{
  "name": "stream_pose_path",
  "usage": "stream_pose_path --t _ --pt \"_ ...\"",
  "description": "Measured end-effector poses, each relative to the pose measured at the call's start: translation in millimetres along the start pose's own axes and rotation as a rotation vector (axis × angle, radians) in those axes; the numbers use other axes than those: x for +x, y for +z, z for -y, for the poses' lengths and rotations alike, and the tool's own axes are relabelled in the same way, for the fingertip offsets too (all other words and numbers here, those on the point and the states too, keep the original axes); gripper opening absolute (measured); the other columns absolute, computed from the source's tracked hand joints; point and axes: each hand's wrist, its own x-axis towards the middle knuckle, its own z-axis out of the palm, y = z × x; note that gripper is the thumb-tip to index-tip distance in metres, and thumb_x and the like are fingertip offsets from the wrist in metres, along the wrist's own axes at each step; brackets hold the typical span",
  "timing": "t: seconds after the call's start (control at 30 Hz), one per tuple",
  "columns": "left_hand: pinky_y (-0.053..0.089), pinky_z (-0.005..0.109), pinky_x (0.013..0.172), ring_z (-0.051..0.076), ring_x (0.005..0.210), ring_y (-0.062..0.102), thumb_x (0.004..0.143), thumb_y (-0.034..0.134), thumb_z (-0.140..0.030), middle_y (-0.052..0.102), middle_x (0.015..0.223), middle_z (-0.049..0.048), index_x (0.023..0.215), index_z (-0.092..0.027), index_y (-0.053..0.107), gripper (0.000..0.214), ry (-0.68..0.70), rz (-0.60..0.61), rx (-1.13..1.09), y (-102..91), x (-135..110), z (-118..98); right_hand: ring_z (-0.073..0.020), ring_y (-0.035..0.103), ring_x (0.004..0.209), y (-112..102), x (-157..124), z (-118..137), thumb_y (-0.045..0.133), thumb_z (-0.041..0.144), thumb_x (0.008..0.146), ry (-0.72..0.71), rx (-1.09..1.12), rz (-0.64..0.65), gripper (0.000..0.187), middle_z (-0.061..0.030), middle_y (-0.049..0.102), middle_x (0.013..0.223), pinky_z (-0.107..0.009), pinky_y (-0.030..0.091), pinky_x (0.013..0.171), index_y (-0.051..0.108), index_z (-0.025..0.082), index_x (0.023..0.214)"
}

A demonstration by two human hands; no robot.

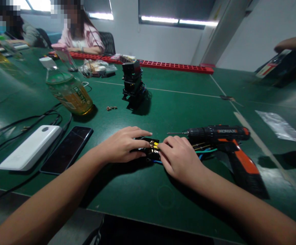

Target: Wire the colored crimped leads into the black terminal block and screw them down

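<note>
On the green table, a small black block with shiny metal contacts (154,151) lies between my two hands. My left hand (121,144) grips its left side, index finger and thumb on it, with the other fingers stretched out above. Two yellow wire terminals (156,145) stick out at the block's middle. Against them rest the bent fingertips of my right hand (179,158), closed on the terminals; its thumb is partly hidden. Green and blue wires (205,151) run out to the right behind this hand. Close by lies an orange and black power drill (219,134), its bit pointing left.
A black stacked device (132,83) stands behind my hands, near some small screws (111,108). Leftward are a tilted tea bottle (71,93), a phone (66,149), a white power bank (30,147) and cables. A plastic bag (281,126) lies right. People sit across the table.
</note>
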Motion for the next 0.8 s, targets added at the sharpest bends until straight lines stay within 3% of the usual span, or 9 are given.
stream_pose_path --t 0.5,0.8 --pt "0.056 0.043 0.096 0.028 0.113 0.069 0.1 0.067 -0.031 0.069 0.14 0.0131 0.124 -0.023 0.072 0.026 0.035 -0.038 -0.019 2.1 1.7 0.1 -0.0232 0.059 0.094 -27.9 4.4 -4.1 0.058 0.031 0.1 0.103 0.013 0.261 0.019 -0.0088 0.068 0.102 -0.036 0.033 0.083 0.073 0.019 0.105" --pt "0.057 0.042 0.091 0.028 0.111 0.071 0.103 0.063 -0.032 0.07 0.139 0.0123 0.12 -0.02 0.072 0.023 0.051 -0.05 -0.019 1.8 5.1 -1.6 -0.0218 0.065 0.096 -49.9 -22.1 -41.9 0.06 0.029 0.098 0.032 0.081 0.123 0.019 -0.0076 0.07 0.105 -0.037 0.047 0.089 0.072 0.019 0.108"
